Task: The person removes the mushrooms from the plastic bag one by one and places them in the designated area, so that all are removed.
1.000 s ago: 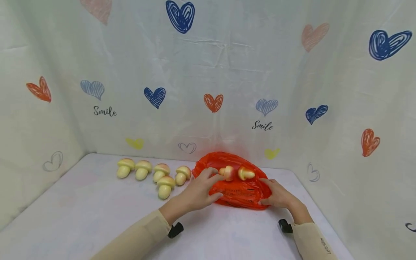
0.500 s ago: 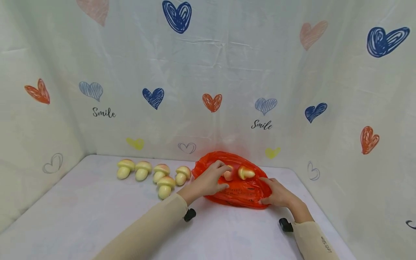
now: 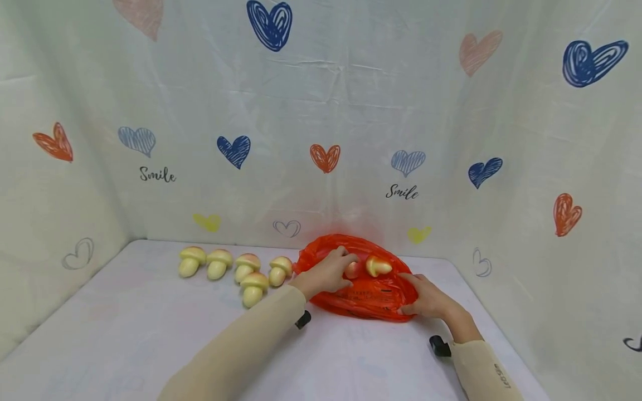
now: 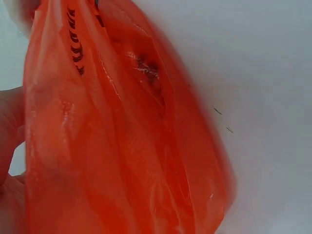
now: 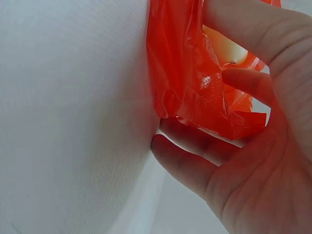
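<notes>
A red plastic bag (image 3: 361,298) lies on its side on the table, its mouth facing me. Two toy mushrooms are in the mouth: a cap-first mushroom (image 3: 352,270) on the left and another mushroom (image 3: 378,267) beside it. My left hand (image 3: 328,272) reaches into the mouth, with fingers and thumb curved round the left mushroom, hiding its stem. In the left wrist view the bag film covers much of that hand (image 4: 9,131). My right hand (image 3: 428,298) holds the bag's right rim; in the right wrist view the film (image 5: 190,73) passes between thumb and fingers.
Several more toy mushrooms (image 3: 254,287) stand on the white table (image 3: 125,328), left of the bag. Behind the table hangs a pale curtain (image 3: 281,195) printed with hearts, close to the bag's back edge.
My left hand has moved right and deeper into the bag's mouth, from beside the left mushroom to around it. The right hand stays on the rim, and the mushrooms have not visibly moved.
</notes>
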Available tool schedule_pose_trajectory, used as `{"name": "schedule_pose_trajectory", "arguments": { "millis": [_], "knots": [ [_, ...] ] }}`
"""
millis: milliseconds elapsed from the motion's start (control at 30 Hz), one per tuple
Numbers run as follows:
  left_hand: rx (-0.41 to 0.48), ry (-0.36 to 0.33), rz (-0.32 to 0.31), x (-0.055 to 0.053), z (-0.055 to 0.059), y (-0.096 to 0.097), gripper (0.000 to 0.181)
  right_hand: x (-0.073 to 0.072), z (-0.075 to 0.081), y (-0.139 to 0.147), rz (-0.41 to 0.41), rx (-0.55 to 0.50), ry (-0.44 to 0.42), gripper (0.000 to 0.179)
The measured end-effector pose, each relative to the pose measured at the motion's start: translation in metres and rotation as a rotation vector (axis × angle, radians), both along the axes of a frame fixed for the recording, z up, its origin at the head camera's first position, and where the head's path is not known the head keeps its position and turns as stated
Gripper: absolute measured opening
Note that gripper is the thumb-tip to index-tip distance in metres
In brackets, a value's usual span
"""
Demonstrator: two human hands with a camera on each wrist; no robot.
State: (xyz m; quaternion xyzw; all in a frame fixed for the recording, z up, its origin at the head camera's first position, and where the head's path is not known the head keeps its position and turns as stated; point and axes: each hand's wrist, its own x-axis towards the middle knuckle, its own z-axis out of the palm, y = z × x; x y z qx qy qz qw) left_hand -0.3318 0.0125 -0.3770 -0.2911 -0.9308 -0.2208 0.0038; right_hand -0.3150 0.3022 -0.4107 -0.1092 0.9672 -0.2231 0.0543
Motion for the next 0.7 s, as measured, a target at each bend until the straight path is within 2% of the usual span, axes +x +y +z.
{"name": "schedule_pose_trajectory", "arguments": {
  "millis": [300, 700],
  "knots": [
    [-0.081, -0.038, 0.038, -0.010, -0.005, 0.004, 0.067, 0.000, 0.001, -0.001, -0.006, -0.008, -0.012, 0.091],
    [-0.110, -0.087, 0.061, -0.016, -0.012, 0.007, 0.075, 0.000, 0.001, 0.000, 0.004, -0.016, -0.016, 0.089]
  ]
}}
